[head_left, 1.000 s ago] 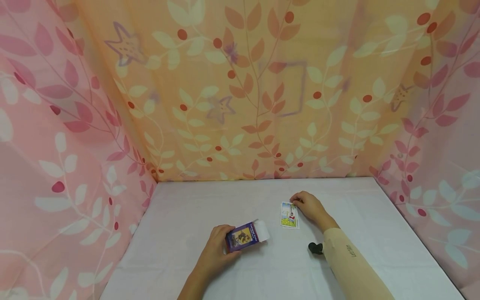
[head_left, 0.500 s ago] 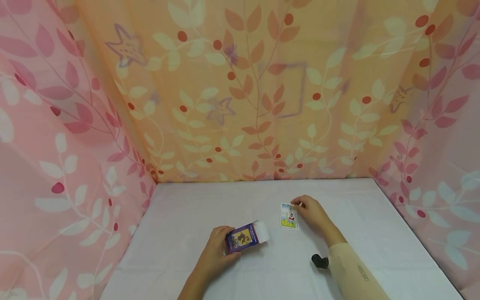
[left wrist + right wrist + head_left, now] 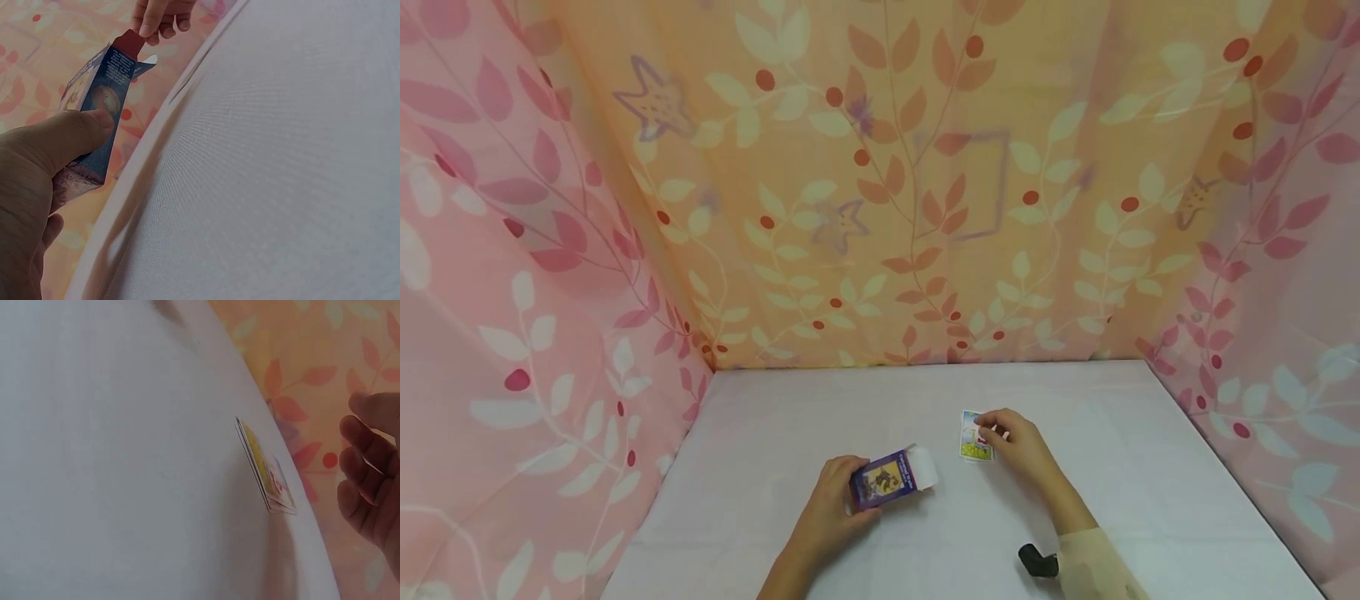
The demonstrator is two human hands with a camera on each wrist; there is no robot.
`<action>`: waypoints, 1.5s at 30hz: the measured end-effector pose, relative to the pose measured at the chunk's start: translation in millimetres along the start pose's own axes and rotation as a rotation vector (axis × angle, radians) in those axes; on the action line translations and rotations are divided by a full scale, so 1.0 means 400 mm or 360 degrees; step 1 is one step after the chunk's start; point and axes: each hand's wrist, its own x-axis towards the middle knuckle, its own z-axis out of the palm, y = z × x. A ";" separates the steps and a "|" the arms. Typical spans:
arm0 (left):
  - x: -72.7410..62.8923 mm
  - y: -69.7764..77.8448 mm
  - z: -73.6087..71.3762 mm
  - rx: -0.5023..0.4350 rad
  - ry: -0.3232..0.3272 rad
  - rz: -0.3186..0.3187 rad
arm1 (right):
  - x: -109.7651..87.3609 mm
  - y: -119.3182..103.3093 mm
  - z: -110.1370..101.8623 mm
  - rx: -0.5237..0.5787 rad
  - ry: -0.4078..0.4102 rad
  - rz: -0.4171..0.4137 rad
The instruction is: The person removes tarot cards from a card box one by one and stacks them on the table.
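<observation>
My left hand (image 3: 829, 508) grips a purple tarot card box (image 3: 882, 481) with a picture on its front. The box's end flap is raised toward the right. In the left wrist view the thumb presses along the narrow side of the box (image 3: 106, 103). A small stack of tarot cards (image 3: 972, 448) lies face up on the table to the right of the box. Over its upper right part hovers my right hand (image 3: 1026, 450), fingers loosely bent. The right wrist view shows that hand (image 3: 375, 469) apart from the stack (image 3: 265, 469), holding nothing.
A white cloth covers the table (image 3: 775, 417). Patterned curtains (image 3: 880, 250) close off the back and both sides. A black piece (image 3: 1037, 561) juts from the right forearm's beige sleeve (image 3: 1093, 567), low over the table.
My right hand has come off the stack's upper corner and shifted slightly nearer, now overlapping the cards. The right forearm has drawn back toward me. My left hand keeps the box in place.
</observation>
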 end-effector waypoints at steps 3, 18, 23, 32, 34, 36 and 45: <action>0.000 0.001 0.002 -0.0011 -0.0001 0.0000 | -0.026 -0.018 0.014 0.0057 0.0023 -0.0031; 0.001 -0.003 0.003 0.0010 -0.0009 -0.0001 | -0.084 -0.090 0.071 0.0205 0.0011 -0.0105; 0.003 -0.006 0.005 -0.0006 -0.0031 -0.0015 | -0.098 -0.114 0.070 0.0256 0.0005 0.0020; 0.004 -0.006 0.010 0.0007 -0.0027 -0.0025 | -0.118 -0.131 0.089 0.0382 -0.0125 0.0078; 0.004 -0.003 0.009 0.0003 -0.0028 -0.0026 | -0.121 -0.132 0.096 0.0401 -0.0138 0.0092; 0.004 0.000 0.007 0.0001 -0.0029 -0.0028 | -0.124 -0.135 0.102 0.0418 -0.0151 0.0105; 0.006 0.006 0.006 -0.0001 -0.0028 -0.0007 | -0.139 -0.145 0.129 0.0443 -0.0188 0.0068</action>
